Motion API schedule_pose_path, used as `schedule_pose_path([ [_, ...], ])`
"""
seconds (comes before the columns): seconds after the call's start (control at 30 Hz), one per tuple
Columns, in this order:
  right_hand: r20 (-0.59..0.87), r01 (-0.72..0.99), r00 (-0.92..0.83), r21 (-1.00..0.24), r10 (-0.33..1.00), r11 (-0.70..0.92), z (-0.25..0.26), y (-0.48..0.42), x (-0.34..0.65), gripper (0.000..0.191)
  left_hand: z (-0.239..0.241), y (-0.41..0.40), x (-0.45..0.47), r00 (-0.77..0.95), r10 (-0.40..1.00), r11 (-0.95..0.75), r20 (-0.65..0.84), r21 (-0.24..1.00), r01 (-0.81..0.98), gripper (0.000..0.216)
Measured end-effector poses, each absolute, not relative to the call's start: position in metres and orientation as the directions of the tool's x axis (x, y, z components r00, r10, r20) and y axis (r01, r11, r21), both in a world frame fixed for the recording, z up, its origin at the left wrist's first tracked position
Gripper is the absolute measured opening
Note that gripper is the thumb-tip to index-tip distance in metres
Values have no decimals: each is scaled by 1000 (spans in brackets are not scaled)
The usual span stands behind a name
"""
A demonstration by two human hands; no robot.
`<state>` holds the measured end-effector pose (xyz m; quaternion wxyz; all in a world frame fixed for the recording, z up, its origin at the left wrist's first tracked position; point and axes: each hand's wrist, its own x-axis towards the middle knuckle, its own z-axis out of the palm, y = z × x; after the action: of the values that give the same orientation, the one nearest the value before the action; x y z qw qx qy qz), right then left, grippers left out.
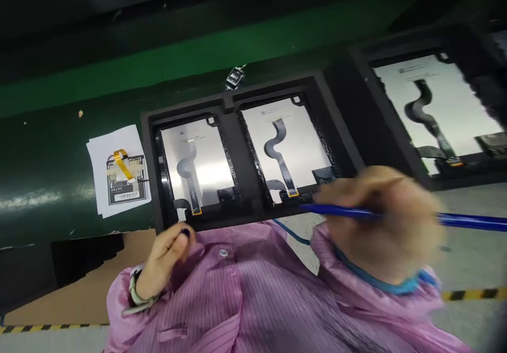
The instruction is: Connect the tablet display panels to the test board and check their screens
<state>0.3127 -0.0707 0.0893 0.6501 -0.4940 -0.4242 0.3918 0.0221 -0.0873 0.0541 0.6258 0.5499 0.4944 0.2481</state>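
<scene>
— Where's the tray?
— Twelve o'clock on the counter. My right hand is nearer it, fingers wrapped round a blue pen lying three-to-nine, its tip just under the right panel.
— And the left hand?
— Seven o'clock of the tray, fingers bunched on a small dark bit. The labels are too blurred to read.

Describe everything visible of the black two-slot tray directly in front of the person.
The black tray looks like matte foam, with two recesses side by side. Each holds a silvery panel lying flat, crossed by a dark S-shaped ribbon cable with an orange end. The tray rests on the green belt. The right hand, gripping a blue tool, overlaps its near right corner; the left hand is by its near edge.
</scene>
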Motion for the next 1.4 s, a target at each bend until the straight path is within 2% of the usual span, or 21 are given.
schedule_pose_path([
  [0.07, 60, -57, 147, -996, 987, 69, 76, -64, 296, 25, 41, -86, 21, 158, 983, 21, -93, 913, 408, 45],
  [0.1, 31, -11, 32, -999, 999, 31, 68, -60, 285, 19, 35, -84, 24, 99, 994, -92, 47, 849, 520, 42],
  [0.13, 9, 40, -57, -999, 998, 11, 60, -58, 273, 13, 29, -81, 27, 81, 983, -178, 163, 765, 619, 40],
  [0.2, -12, 128, -151, -992, 989, 7, 46, -55, 254, 5, 19, -76, 36, 106, 948, -273, 300, 596, 755, 39],
  [0.3, -82, 187, -122, -981, 989, -58, 35, -56, 240, 4, 10, -74, 46, 154, 906, -329, 393, 429, 841, 36],
  [0.37, -128, 224, -86, -969, 988, -106, 33, -59, 239, 15, 9, -76, 50, 169, 895, -341, 413, 390, 855, 33],
  [0.5, -137, 276, -105, -956, 985, -103, 36, -61, 240, 29, 8, -79, 51, 160, 898, -337, 409, 408, 849, 29],
  [0.8, -135, 306, -128, -948, 983, -90, 33, -59, 238, 29, 6, -81, 52, 172, 899, -333, 403, 373, 866, 26],
  [0.9, -123, 218, -36, -970, 992, -112, 35, -66, 242, 25, 7, -81, 51, 181, 895, -339, 407, 357, 870, 25],
  [0.97, -71, 116, 83, -990, 994, -81, 39, -70, 253, 13, 7, -80, 50, 188, 891, -346, 412, 351, 870, 24],
  [1.03, 27, 86, 196, -996, 980, 11, 44, -71, 273, 4, 8, -79, 49, 192, 892, -348, 410, 349, 870, 24],
  [1.17, 297, 266, 444, -945, 846, 193, 41, -65, 330, 14, 9, -76, 44, 211, 888, -361, 408, 338, 869, 22],
  [1.2, 318, 301, 502, -936, 804, 182, 38, -64, 344, 16, 9, -75, 42, 217, 885, -370, 411, 340, 864, 21],
  [1.27, 257, 335, 568, -940, 782, 66, 28, -64, 365, 19, 8, -75, 38, 220, 885, -379, 411, 360, 852, 21],
  [1.33, 148, 353, 572, -932, 807, -79, 20, -67, 377, 21, 7, -74, 33, 198, 897, -362, 394, 402, 841, 21],
  [1.4, 93, 382, 556, -911, 826, -155, 15, -70, 379, 27, 8, -74, 30, 150, 913, -326, 379, 456, 828, 21],
])
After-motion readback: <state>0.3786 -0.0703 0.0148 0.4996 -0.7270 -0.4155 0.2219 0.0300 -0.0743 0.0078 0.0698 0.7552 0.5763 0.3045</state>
